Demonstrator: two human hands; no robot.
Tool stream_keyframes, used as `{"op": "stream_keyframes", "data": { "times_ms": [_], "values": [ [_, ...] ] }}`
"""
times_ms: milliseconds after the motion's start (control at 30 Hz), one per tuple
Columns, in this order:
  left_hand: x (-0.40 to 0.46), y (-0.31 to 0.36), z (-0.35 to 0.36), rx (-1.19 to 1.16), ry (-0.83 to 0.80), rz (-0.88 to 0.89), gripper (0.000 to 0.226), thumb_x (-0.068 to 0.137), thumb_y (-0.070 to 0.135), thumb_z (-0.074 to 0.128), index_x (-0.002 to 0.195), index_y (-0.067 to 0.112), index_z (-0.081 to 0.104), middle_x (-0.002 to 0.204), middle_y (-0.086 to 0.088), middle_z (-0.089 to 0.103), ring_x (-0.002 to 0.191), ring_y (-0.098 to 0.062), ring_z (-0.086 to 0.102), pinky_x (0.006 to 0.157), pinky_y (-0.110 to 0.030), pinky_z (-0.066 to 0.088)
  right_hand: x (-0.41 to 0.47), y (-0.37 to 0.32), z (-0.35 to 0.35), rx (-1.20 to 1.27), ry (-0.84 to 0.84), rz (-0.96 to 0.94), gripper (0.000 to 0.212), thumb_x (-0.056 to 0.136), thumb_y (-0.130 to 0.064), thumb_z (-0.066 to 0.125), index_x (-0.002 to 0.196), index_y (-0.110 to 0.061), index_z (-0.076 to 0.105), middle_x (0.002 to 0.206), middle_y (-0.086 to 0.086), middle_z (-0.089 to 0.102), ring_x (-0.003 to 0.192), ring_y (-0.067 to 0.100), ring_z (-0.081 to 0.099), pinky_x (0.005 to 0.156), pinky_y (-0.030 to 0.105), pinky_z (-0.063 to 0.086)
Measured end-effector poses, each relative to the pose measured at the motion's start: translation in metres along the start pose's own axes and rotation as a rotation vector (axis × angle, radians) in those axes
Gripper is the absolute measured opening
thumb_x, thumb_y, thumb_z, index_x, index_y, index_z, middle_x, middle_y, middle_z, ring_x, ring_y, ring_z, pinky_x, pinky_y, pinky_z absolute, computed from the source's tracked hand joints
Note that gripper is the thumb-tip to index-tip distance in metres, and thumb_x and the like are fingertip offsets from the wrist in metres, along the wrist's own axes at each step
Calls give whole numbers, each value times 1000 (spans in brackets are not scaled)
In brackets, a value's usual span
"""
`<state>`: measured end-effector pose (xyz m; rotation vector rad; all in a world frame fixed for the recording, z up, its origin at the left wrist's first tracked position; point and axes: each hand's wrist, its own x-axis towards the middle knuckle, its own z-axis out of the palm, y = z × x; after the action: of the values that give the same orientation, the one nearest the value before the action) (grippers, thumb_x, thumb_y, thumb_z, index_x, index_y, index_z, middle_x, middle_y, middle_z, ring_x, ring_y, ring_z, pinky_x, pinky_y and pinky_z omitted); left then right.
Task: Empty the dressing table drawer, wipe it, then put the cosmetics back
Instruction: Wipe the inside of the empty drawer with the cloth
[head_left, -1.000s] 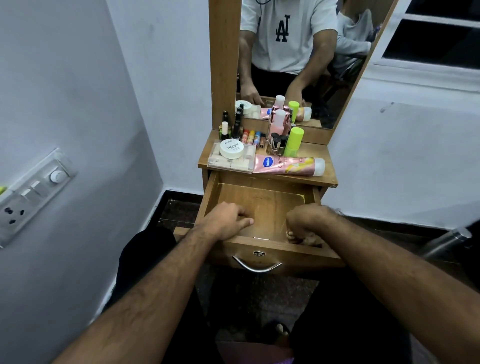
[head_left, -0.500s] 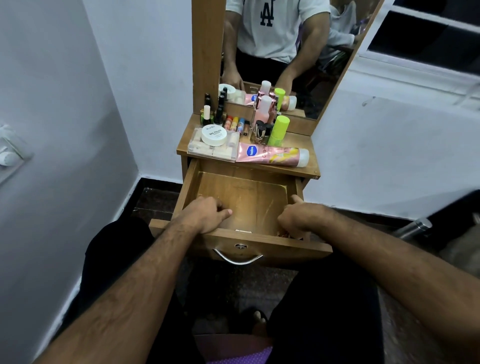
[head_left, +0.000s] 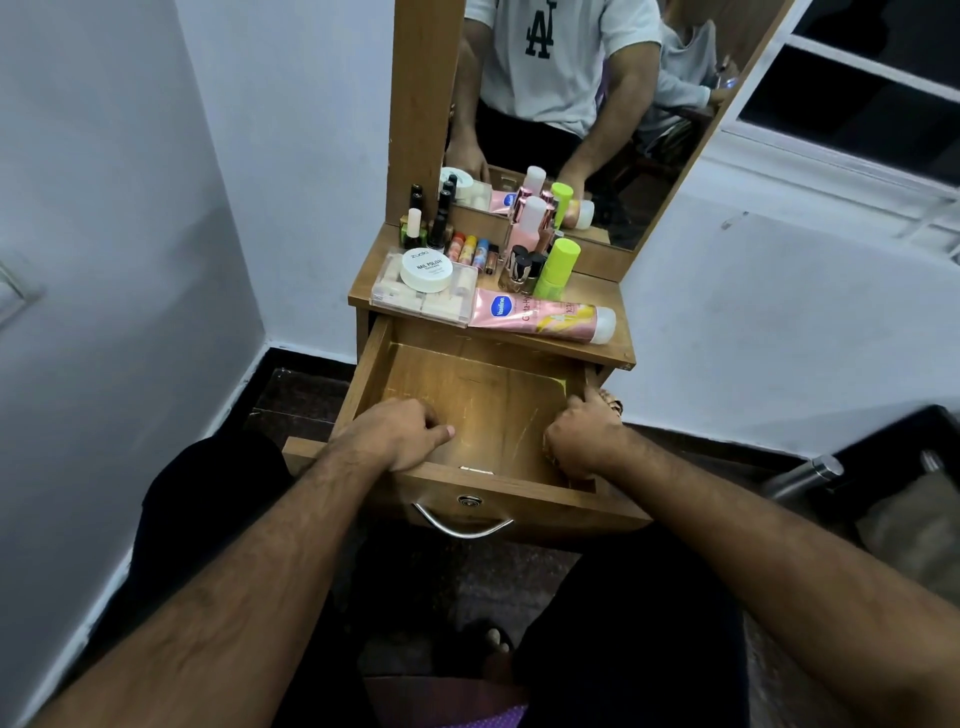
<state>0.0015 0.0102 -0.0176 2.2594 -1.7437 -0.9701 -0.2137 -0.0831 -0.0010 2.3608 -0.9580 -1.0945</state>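
Tabletop (head_left: 597, 291) holds cosmetics (head_left: 535, 312); hands (both) grip the drawer (head_left: 483, 395).

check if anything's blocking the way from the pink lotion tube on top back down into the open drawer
Nothing visible blocks it. The pink lotion tube lies at the tabletop's front edge, directly above the drawer, whose floor looks bare; only both hands sit at its near end.
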Motion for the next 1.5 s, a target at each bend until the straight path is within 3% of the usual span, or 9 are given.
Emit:
{"op": "stream_keyframes", "data": {
  "times_ms": [200, 367, 467, 667, 800, 933, 1167, 1267, 1500],
  "values": [
    [-1, 1, 1, -2, -14, -6, 48, 96, 54, 45, 130, 23, 60, 130, -2, 61, 117, -20, 55, 103, -43, 44, -8, 2, -4, 166, -44, -29, 21, 94, -16, 63, 114, -14, 66, 115, 5, 67, 110, 24, 59, 90, 38, 40],
    [-2, 1, 2, -12, -45, -17, 47, 96, 54, 45, 127, 23, 62, 128, -2, 61, 115, -20, 55, 102, -43, 44, 11, 4, -6, 59, 41, 121, 30, 95, -33, 61, 121, -18, 64, 128, 9, 63, 126, 30, 50, 110, 52, 31],
    [0, 0, 2, -18, -58, -30, 47, 96, 54, 45, 128, 23, 61, 129, -2, 60, 116, -21, 55, 103, -45, 43, 27, 2, -6, -87, 14, 247, 38, 100, -34, 51, 133, -17, 58, 139, 12, 55, 130, 35, 42, 107, 51, 33],
    [-4, 1, 5, -36, -101, -34, 47, 97, 52, 45, 129, 21, 60, 131, -3, 60, 118, -20, 54, 104, -42, 43, 25, -5, 2, -56, 137, 376, 39, 101, -32, 42, 131, -12, 58, 132, 15, 51, 119, 33, 43, 95, 44, 40],
    [-8, -2, 6, -22, -49, -11, 47, 97, 52, 45, 129, 22, 60, 131, -3, 60, 117, -19, 55, 102, -40, 44, 6, -19, 10, -53, 112, 276, 43, 98, -40, 49, 133, -15, 57, 132, 13, 45, 120, 32, 38, 95, 44, 37],
    [-10, -2, 8, 3, -15, -7, 47, 96, 54, 44, 130, 24, 59, 131, -3, 59, 117, -19, 55, 102, -41, 44, -9, -18, 21, 88, 250, 110, 38, 101, -29, 45, 137, -16, 47, 132, 13, 50, 119, 30, 44, 96, 43, 40],
    [-11, -2, 11, -7, -24, -13, 48, 96, 54, 44, 130, 24, 59, 131, -2, 59, 117, -18, 55, 103, -43, 44, -15, -10, 19, 57, 151, -44, 27, 96, -28, 58, 119, -15, 64, 122, 5, 63, 116, 26, 48, 98, 44, 37],
    [-11, -2, 12, -12, -35, -16, 47, 96, 54, 45, 129, 24, 60, 131, -2, 59, 117, -19, 55, 104, -44, 44, -1, -9, 12, 82, 114, 29, 32, 95, -32, 62, 122, -15, 64, 123, 6, 64, 117, 27, 50, 99, 44, 39],
    [-10, -3, 13, -14, -28, -18, 47, 95, 55, 45, 128, 25, 60, 131, -1, 59, 117, -18, 54, 103, -43, 44, 30, 1, 5, 229, 315, 312, 25, 96, -24, 56, 115, -16, 69, 118, 7, 67, 116, 27, 51, 104, 45, 36]
  ]
}}
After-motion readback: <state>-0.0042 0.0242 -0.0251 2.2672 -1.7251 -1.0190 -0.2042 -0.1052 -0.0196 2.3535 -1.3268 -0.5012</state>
